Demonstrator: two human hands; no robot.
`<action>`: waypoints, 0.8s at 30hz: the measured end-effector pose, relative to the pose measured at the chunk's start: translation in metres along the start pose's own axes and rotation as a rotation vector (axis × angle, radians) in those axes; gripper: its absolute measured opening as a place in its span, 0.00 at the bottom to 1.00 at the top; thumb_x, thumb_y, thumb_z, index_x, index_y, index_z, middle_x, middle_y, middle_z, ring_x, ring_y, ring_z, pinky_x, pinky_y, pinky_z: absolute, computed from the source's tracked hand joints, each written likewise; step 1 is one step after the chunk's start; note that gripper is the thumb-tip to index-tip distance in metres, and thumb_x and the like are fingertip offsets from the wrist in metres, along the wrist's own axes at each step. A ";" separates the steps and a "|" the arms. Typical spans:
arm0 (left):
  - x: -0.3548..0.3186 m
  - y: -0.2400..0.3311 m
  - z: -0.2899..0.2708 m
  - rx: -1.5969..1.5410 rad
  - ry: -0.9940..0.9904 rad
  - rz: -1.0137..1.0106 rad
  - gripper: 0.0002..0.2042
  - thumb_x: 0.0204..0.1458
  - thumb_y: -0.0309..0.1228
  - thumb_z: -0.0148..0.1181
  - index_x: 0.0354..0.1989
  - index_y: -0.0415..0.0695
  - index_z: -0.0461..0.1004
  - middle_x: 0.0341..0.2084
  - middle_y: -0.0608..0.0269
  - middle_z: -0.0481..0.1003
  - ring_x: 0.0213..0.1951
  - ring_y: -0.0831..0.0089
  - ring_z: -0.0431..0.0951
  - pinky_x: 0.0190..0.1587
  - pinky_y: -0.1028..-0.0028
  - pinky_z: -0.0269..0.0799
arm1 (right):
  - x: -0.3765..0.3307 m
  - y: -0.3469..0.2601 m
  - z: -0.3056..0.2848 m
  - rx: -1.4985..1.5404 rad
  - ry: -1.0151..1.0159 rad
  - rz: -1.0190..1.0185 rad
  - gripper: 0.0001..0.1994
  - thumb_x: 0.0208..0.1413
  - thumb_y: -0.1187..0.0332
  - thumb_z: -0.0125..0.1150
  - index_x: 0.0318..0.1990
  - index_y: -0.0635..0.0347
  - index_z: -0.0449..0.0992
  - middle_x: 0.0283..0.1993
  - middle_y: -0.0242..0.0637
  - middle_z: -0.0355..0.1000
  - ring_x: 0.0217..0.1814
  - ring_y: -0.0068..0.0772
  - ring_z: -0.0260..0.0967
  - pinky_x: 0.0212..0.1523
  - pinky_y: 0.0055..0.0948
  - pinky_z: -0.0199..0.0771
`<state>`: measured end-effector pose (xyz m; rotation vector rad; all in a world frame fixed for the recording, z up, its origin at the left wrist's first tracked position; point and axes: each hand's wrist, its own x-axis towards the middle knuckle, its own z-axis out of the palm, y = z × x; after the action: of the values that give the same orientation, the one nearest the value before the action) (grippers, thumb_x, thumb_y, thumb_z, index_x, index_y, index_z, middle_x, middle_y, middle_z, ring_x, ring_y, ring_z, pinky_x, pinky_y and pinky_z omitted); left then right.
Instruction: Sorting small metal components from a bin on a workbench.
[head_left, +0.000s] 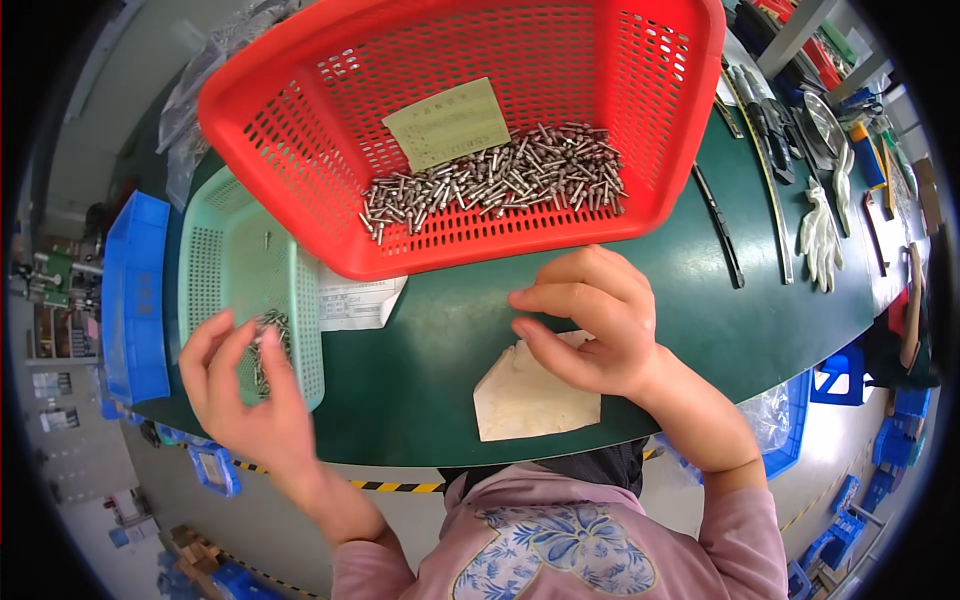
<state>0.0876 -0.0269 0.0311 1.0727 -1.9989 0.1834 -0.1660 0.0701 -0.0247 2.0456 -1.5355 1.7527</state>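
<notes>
Watching from far, I judge that the step in hand is sorting small metal pins (500, 180) between the red basket (480, 257), toward the desk (420, 370)'s far edge, and the green basket (309, 350), near its left edge; both contain pins. The left hand (250, 405) is over the green one; I cannot tell if it grips anything. The right hand (608, 330), fingertips slightly apart, is above a beige sheet (535, 405) near the front edge. Next probably calls for a light pinch. White gloves (820, 240) lie toward the right edge; striped tape (395, 487) marks the floor (412, 512).

Metal pins (510, 175) lie loose in the red basket (658, 130) and green basket (309, 345)
</notes>
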 end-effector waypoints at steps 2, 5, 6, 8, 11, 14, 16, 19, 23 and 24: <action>-0.009 -0.038 -0.027 0.134 -0.132 -0.146 0.10 0.42 0.23 0.64 0.36 0.39 0.76 0.41 0.58 0.72 0.41 0.63 0.73 0.44 0.70 0.68 | 0.001 -0.007 0.004 0.008 -0.062 0.024 0.12 0.32 0.75 0.67 0.30 0.56 0.76 0.28 0.31 0.69 0.24 0.32 0.65 0.22 0.30 0.62; -0.013 -0.046 -0.026 0.262 -0.254 -0.364 0.10 0.44 0.24 0.63 0.37 0.38 0.76 0.41 0.59 0.72 0.43 0.64 0.73 0.46 0.69 0.68 | -0.002 -0.010 0.002 -0.015 -0.118 0.001 0.12 0.32 0.76 0.66 0.31 0.58 0.77 0.27 0.33 0.68 0.23 0.33 0.64 0.22 0.29 0.61; -0.011 -0.041 -0.026 0.283 -0.239 -0.442 0.11 0.44 0.24 0.63 0.37 0.38 0.76 0.42 0.59 0.72 0.43 0.64 0.72 0.46 0.69 0.67 | -0.002 -0.010 0.003 -0.014 -0.112 0.001 0.12 0.32 0.76 0.66 0.31 0.58 0.77 0.27 0.33 0.68 0.23 0.33 0.64 0.22 0.29 0.61; -0.007 -0.022 -0.022 0.257 -0.148 -0.313 0.11 0.44 0.25 0.63 0.39 0.39 0.76 0.42 0.59 0.72 0.44 0.63 0.73 0.45 0.68 0.67 | -0.001 -0.010 0.005 -0.040 -0.156 0.044 0.11 0.33 0.76 0.65 0.29 0.56 0.77 0.27 0.31 0.68 0.23 0.33 0.65 0.22 0.30 0.61; 0.005 0.031 0.010 -0.091 -0.172 0.011 0.09 0.44 0.25 0.63 0.36 0.39 0.77 0.40 0.59 0.72 0.44 0.62 0.73 0.45 0.68 0.68 | -0.005 -0.001 0.000 -0.203 -0.194 0.125 0.08 0.35 0.75 0.64 0.28 0.56 0.77 0.26 0.32 0.69 0.24 0.34 0.67 0.24 0.31 0.63; 0.015 0.063 0.063 -0.224 -0.321 0.210 0.06 0.43 0.25 0.63 0.30 0.39 0.77 0.37 0.59 0.73 0.40 0.61 0.73 0.42 0.66 0.69 | -0.007 0.013 -0.002 -0.327 -0.114 0.242 0.06 0.36 0.72 0.63 0.26 0.56 0.75 0.25 0.34 0.67 0.28 0.38 0.67 0.28 0.35 0.64; 0.017 0.065 0.097 -0.288 -0.373 0.260 0.06 0.40 0.27 0.65 0.27 0.40 0.77 0.33 0.60 0.72 0.37 0.60 0.72 0.39 0.65 0.69 | 0.001 0.012 -0.001 -0.317 -0.084 0.279 0.05 0.37 0.72 0.63 0.25 0.57 0.76 0.23 0.35 0.67 0.28 0.39 0.68 0.28 0.34 0.64; 0.017 0.075 0.128 -0.236 -0.405 0.267 0.08 0.37 0.30 0.68 0.25 0.41 0.78 0.29 0.61 0.70 0.37 0.62 0.71 0.38 0.65 0.68 | 0.001 0.019 -0.003 -0.446 -0.034 0.319 0.04 0.39 0.73 0.62 0.26 0.56 0.76 0.23 0.33 0.67 0.28 0.37 0.68 0.27 0.35 0.63; 0.019 0.082 0.135 -0.107 -0.406 0.265 0.06 0.38 0.30 0.67 0.23 0.43 0.80 0.31 0.62 0.72 0.37 0.63 0.72 0.39 0.66 0.69 | 0.002 0.032 0.004 -0.475 -0.015 0.269 0.02 0.41 0.71 0.59 0.25 0.55 0.77 0.26 0.32 0.67 0.31 0.36 0.68 0.31 0.34 0.63; 0.018 0.081 0.136 -0.107 -0.405 0.267 0.06 0.38 0.30 0.67 0.23 0.43 0.80 0.31 0.62 0.72 0.37 0.63 0.72 0.39 0.66 0.69 | 0.007 0.035 0.006 -0.476 -0.013 0.269 0.02 0.41 0.71 0.59 0.25 0.55 0.77 0.26 0.32 0.67 0.31 0.36 0.68 0.31 0.34 0.63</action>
<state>-0.0606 -0.0523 -0.0225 0.8175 -2.4848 -0.0049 -0.1859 0.0448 -0.0403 1.6828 -2.0651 1.2628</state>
